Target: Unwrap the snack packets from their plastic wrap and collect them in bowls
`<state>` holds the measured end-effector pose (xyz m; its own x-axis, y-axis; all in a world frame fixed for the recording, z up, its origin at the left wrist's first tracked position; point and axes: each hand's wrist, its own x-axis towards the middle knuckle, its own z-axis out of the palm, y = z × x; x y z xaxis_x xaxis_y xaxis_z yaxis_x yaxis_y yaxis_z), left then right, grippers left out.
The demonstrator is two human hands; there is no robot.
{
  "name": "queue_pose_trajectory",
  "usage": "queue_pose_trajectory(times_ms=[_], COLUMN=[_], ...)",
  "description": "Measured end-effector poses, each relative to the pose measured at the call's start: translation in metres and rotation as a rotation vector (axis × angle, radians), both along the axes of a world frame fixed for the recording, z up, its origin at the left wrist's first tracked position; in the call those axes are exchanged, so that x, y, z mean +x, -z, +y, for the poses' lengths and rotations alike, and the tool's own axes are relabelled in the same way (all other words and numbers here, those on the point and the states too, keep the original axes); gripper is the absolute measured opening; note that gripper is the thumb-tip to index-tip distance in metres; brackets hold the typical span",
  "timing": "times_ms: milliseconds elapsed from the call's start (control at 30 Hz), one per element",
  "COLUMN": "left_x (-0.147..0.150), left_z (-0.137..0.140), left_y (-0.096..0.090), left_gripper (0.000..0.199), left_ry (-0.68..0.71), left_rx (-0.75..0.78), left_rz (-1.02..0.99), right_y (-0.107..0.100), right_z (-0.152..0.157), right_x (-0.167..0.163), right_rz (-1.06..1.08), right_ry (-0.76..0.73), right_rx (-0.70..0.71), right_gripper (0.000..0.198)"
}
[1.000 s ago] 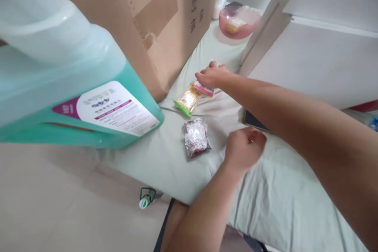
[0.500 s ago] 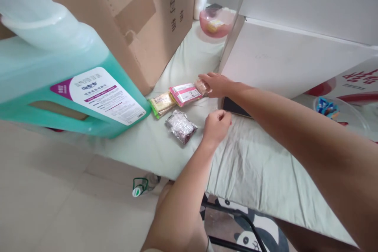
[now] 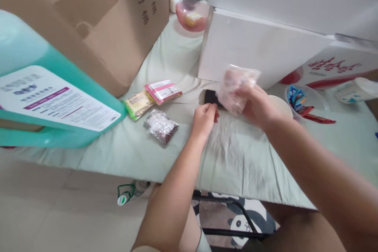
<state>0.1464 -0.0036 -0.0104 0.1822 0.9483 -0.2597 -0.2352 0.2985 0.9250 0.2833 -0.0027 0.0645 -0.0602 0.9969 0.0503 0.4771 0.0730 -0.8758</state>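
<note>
My right hand (image 3: 257, 104) is closed on a clear plastic packet (image 3: 234, 86) with pinkish contents, raised above the table and blurred by motion. Closed in a loose fist, my left hand (image 3: 203, 120) rests on the cloth with nothing visible in it. Just beyond its fingers lies a flat black object (image 3: 211, 97), partly hidden by the packet. To the left are a pink-and-white packet (image 3: 163, 91), a yellow-and-green packet (image 3: 139, 104) that it touches, and a clear-wrapped packet (image 3: 161, 126) with dark red contents.
A big jug of green liquid (image 3: 67, 98) and a cardboard box (image 3: 118, 39) stand on the left. White boxes (image 3: 254, 43) rise at the back. On the right are a clear bowl (image 3: 320, 100) with blue and red wrappers and a paper cup (image 3: 356, 90). A pink bowl (image 3: 191, 23) sits behind.
My right hand has lifted the clear packet from beside the pink-and-white one and carried it right. My left hand stays a fist. The view has turned to the right.
</note>
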Motion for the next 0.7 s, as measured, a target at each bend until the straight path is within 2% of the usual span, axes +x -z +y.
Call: queue_pose_trajectory(times_ms=[67,133,233,300,367,433,533,600,700], left_x=[0.008,0.019,0.042,0.057,0.07,0.081,0.091,0.093,0.095], left_z=[-0.007,-0.018,-0.039,-0.052,-0.061,-0.064,-0.063,-0.063,-0.064], left_y=[-0.001,-0.001,0.001,0.004,0.009,0.013,0.016,0.016,0.015], left_gripper=[0.031,0.034,0.052,0.06,0.058,0.051,0.048,0.048,0.048], left_ry=[0.092,0.253,0.573,0.684,0.649,0.54,0.432,0.388,0.296], left_rx=[-0.037,-0.064,-0.135,-0.202,-0.249,-0.252,-0.21,-0.185,-0.173], left_rz=[-0.128,-0.244,-0.328,-0.315,-0.267,-0.222,-0.223,-0.225,-0.182], right_y=[0.011,0.028,0.058,0.074,0.084,0.087,0.085,0.08,0.069], right_z=[-0.046,-0.088,-0.13,-0.14,-0.139,-0.134,-0.128,-0.131,-0.146], right_x=[0.027,0.048,0.065,0.071,0.077,0.086,0.102,0.116,0.146], right_rz=[0.391,0.641,0.831,0.891,0.901,0.847,0.665,0.489,0.117], right_ry=[0.109,0.209,0.243,0.238,0.219,0.163,0.086,0.152,0.395], right_rx=[-0.162,-0.255,-0.3,-0.303,-0.297,-0.269,-0.138,-0.05,0.029], right_gripper=[0.041,0.04,0.046,0.05,0.051,0.046,0.044,0.047,0.037])
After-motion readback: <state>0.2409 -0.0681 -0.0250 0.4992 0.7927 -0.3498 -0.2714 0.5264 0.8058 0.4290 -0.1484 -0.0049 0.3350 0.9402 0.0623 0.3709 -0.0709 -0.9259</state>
